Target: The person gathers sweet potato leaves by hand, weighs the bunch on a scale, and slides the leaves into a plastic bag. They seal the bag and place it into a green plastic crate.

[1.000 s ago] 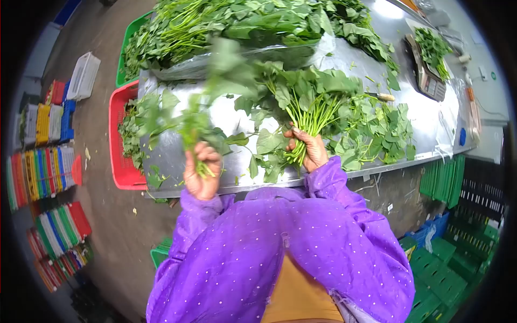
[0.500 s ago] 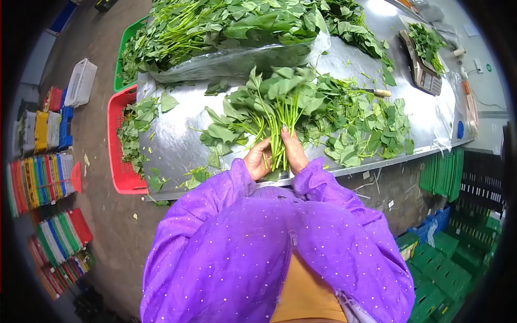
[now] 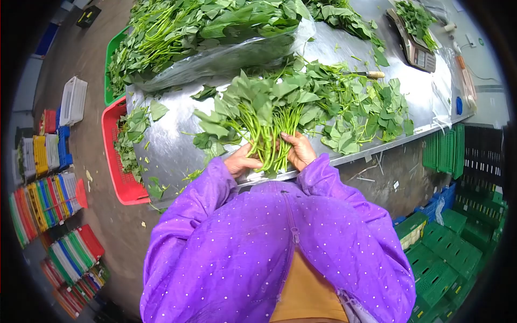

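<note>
Near the table's front edge, my left hand [image 3: 240,160] is closed round the stems of a bunch of leafy greens [image 3: 257,116], whose leaves point away from me. My right hand [image 3: 299,151] pinches a second group of green stems [image 3: 286,129] beside it. The two groups touch, and their leaves overlap. Loose leafy stems [image 3: 371,118] lie on the metal table to the right of my right hand. Behind them rests a knife with a pale wooden handle [image 3: 375,74], its blade partly covered by leaves.
A large heap of greens [image 3: 199,32] on clear plastic fills the table's back. A red crate [image 3: 110,145] and a green crate [image 3: 110,59] stand at its left. A scale [image 3: 420,53] bearing greens is at the back right. Green crates [image 3: 444,258] are stacked lower right.
My hands have moved slightly apart, and the stems between them now spread into two groups. The whole view has turned a little, shifting the table.
</note>
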Action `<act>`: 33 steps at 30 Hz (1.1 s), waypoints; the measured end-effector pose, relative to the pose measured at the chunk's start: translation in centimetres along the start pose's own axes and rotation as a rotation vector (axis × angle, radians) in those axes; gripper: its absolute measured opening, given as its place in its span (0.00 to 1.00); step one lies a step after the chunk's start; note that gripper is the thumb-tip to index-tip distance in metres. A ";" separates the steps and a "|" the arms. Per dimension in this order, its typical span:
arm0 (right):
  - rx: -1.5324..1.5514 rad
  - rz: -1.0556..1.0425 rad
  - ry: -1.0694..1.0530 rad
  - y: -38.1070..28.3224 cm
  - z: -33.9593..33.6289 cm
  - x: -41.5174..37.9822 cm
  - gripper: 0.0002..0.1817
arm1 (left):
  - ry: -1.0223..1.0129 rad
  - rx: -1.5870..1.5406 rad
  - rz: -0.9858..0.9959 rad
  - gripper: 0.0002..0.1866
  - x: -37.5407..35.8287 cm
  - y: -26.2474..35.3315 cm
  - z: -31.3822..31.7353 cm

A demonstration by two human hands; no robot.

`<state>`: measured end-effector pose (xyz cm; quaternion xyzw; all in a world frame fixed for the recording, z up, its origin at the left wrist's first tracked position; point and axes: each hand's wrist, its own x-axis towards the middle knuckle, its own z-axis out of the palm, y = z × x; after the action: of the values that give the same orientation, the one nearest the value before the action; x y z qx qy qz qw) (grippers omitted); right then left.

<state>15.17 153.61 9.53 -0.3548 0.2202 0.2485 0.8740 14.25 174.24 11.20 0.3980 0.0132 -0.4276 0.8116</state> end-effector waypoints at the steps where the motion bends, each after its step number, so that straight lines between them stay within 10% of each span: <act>1: 0.017 0.004 0.002 -0.3 0.3 -0.2 0.12 | -0.070 -0.070 0.002 0.42 -0.2 0.5 -0.1; 9: 0.005 -0.056 0.041 0.1 1.9 -0.2 0.19 | 0.347 0.213 0.086 0.35 2.8 -2.8 1.2; 14: -0.026 -0.031 0.054 -0.2 1.1 -0.3 0.20 | 0.035 -0.183 -0.012 0.33 -0.3 0.1 2.1; 22: -0.151 -0.062 -0.013 0.3 2.5 -0.3 0.28 | 0.261 0.301 -0.021 0.39 2.3 -2.7 1.6; 26: -0.169 -0.055 -0.036 -0.5 2.5 -0.7 0.27 | -0.146 -0.307 -0.091 0.40 0.0 0.1 1.4; 29: -0.298 -0.132 -0.058 0.2 3.4 -0.7 0.24 | 0.044 -0.548 -0.161 0.22 1.9 -2.1 -1.2; 33: -0.938 -0.361 0.135 -0.4 2.8 -0.7 0.27 | 0.109 -0.623 -0.022 0.23 4.2 -3.5 0.0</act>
<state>15.43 155.27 11.94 -0.7569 0.0760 0.1420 0.6334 14.40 170.25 7.50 0.1523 0.1914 -0.3899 0.8878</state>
